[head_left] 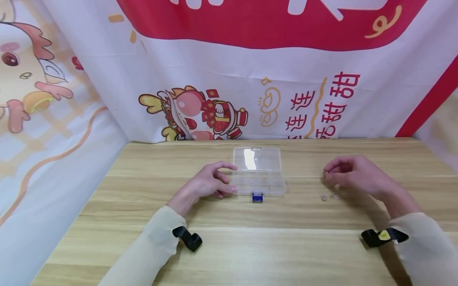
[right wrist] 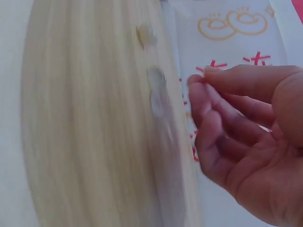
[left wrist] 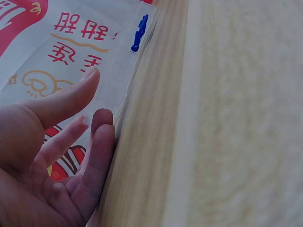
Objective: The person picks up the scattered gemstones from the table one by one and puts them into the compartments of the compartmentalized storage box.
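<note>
A clear plastic compartment box lies on the table with its lid raised at the back and a blue latch at its front. My left hand is at the box's left side, with the index fingertip by the hinge and the thumb at the front corner. Its fingers are relaxed along the edge in the left wrist view. Thumb and index finger of my right hand pinch a small coppery piece, mostly hidden by the fingertips. Small round pieces lie on the table below that hand.
The wooden table runs back to a printed cloth hanging behind it. Another printed cloth hangs along the left side. In the right wrist view, a small golden piece lies near two clear discs.
</note>
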A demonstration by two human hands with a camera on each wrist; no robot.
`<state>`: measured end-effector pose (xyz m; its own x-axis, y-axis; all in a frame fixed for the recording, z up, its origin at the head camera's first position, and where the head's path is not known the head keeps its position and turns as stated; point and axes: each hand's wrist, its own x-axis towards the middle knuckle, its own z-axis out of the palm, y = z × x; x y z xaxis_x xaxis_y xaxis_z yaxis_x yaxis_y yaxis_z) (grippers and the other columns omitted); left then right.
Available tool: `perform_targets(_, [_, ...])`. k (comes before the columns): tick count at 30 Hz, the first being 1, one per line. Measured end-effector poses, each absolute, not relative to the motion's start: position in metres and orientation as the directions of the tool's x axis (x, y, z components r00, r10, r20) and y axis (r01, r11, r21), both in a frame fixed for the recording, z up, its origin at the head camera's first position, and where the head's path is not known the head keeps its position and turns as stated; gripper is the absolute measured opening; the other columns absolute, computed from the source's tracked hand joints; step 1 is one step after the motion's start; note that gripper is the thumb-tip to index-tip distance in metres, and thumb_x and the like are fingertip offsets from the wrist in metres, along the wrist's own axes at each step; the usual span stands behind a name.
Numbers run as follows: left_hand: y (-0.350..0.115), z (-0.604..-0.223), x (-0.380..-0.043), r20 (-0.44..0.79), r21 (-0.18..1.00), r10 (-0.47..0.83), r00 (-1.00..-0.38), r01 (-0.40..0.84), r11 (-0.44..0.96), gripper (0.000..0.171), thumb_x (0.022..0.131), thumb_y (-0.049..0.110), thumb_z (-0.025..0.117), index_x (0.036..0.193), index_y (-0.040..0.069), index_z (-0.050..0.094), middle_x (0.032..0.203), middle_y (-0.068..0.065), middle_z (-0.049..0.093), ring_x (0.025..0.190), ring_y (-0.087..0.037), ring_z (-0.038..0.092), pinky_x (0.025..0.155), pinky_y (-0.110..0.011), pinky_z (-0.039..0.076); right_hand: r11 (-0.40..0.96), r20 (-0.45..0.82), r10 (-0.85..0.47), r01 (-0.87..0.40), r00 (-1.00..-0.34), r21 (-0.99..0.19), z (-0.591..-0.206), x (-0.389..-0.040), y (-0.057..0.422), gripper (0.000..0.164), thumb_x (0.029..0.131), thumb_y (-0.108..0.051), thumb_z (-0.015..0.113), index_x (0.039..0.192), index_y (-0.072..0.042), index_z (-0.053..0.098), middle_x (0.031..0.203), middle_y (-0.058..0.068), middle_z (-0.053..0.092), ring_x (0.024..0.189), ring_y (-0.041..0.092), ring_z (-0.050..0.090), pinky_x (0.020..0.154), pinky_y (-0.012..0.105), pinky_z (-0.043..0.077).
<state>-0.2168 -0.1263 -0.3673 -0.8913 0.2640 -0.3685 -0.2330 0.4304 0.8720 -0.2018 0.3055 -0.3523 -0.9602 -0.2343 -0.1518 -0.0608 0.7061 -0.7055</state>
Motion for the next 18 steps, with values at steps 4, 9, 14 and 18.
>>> perform_targets(4, [-0.125,-0.367,-0.216,-0.369,0.872,0.262,-0.892,-0.234,0.431,0.059,0.085,0.016,0.091,0.136,0.032,0.066,0.11,-0.008,0.063,0.083,-0.022,0.07,0.07,-0.031,0.063,0.657,-0.08,-0.203,-0.075,-0.976,-0.75,-0.347,-0.199,0.295,0.034,0.099,-0.031,0.077,0.125,-0.01,0.071,0.115,0.01,0.075,0.096,0.015,0.068,0.077,0.028,0.06])
perform_targets(9, [-0.126,-0.367,-0.217,-0.366,0.871,0.263,-0.893,-0.229,0.434,0.059,0.086,0.018,0.091,0.137,0.032,0.066,0.111,-0.008,0.063,0.084,-0.022,0.07,0.07,-0.031,0.063,0.589,-0.005,-0.169,-0.097,-0.986,-0.802,-0.343,-0.198,0.28,0.036,0.098,-0.029,0.079,0.125,-0.006,0.072,0.107,-0.002,0.078,0.093,0.007,0.071,0.078,0.025,0.06])
perform_targets(14, [-0.126,-0.369,-0.218,-0.363,0.873,0.266,-0.893,-0.226,0.433,0.058,0.086,0.018,0.09,0.137,0.031,0.066,0.11,-0.008,0.063,0.084,-0.021,0.07,0.07,-0.031,0.062,0.535,0.036,-0.142,-0.108,-0.989,-0.838,-0.339,-0.196,0.266,0.035,0.098,-0.03,0.079,0.123,-0.005,0.073,0.102,-0.011,0.079,0.091,0.012,0.073,0.076,0.028,0.061])
perform_targets(18, [-0.126,-0.369,-0.217,-0.363,0.874,0.271,-0.892,-0.225,0.43,0.058,0.086,0.018,0.09,0.137,0.031,0.066,0.11,-0.008,0.063,0.083,-0.021,0.071,0.07,-0.031,0.062,0.491,0.071,-0.128,-0.125,-0.989,-0.862,-0.336,-0.194,0.255,0.034,0.098,-0.026,0.079,0.122,-0.003,0.073,0.1,-0.012,0.079,0.089,0.01,0.074,0.076,0.027,0.063])
